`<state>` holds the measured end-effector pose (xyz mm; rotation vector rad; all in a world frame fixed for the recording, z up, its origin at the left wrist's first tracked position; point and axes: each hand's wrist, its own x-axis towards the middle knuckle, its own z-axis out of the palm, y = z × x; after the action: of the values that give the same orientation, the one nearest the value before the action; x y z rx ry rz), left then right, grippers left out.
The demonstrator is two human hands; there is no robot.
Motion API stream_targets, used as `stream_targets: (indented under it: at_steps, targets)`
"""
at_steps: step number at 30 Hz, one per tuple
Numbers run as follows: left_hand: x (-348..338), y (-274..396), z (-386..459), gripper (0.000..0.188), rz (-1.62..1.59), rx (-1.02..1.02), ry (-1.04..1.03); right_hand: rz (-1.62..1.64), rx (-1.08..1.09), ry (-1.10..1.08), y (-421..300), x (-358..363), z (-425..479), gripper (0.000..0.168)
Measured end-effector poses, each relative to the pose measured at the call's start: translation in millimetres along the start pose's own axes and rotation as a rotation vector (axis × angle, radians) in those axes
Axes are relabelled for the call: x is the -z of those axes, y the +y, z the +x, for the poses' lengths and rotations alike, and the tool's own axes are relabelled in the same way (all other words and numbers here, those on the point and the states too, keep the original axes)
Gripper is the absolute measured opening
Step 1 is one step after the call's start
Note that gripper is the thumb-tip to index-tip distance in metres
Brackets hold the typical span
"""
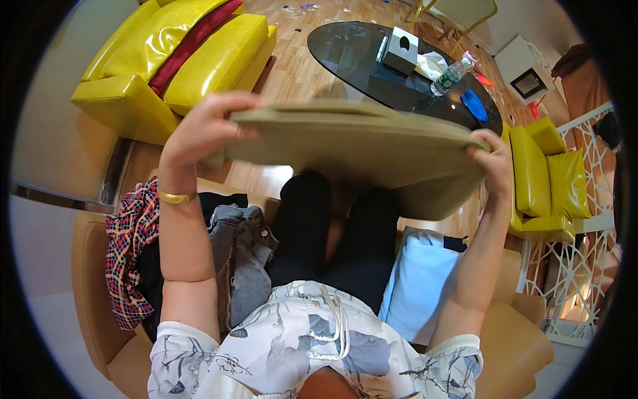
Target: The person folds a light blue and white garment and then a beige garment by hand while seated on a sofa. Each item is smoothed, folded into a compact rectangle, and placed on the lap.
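Observation:
An olive-khaki garment with a ribbed edge is stretched out in front of me, above my knees. My left hand pinches its left end between thumb and fingers, partly blurred. At the opposite end, my right hand grips the corner, thumb towards me. The cloth hangs down from the upper edge on the right side. Beside my left thigh lie grey denim jeans and a plaid garment. A folded light blue garment rests by my right thigh.
Beyond the cloth stands an oval black glass table bearing a tissue box, a plastic bottle and a blue item. A yellow sofa is at upper left, a yellow armchair at right. I sit on a tan sofa.

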<state>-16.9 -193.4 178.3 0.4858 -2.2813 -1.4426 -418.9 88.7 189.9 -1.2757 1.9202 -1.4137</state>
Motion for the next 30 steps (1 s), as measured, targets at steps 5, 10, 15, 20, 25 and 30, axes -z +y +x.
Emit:
stream_targets:
  at_steps: [5,10,15,20,25,30]
  targets:
    - [-35.7,-44.7,-45.6,0.056,-0.042,-0.081,-0.658,-0.024,-0.325,-0.473,19.3,-22.2,-36.8,0.029]
    - [-107.7,-27.0,-36.9,0.091,0.042,-0.052,-0.546,-0.106,-0.037,-0.684,13.4,-72.6,-57.6,0.029]
    - [-229.8,0.2,-23.5,0.104,-0.011,-0.181,-0.213,-0.292,0.263,-0.388,-10.6,-134.7,-80.4,0.028]
    - [-269.0,-31.6,-22.7,0.015,-0.373,0.111,-0.058,-0.353,0.177,-0.452,-8.5,-118.5,-81.3,0.03]
    - [-219.5,-11.9,-16.9,0.017,-0.311,-0.117,-0.102,-0.49,0.079,-0.663,18.6,-90.6,-75.0,0.036]
    - [-138.8,26.3,-15.5,0.013,-0.289,-0.201,-0.124,-0.389,0.174,-0.591,19.2,-64.6,-57.3,0.037]
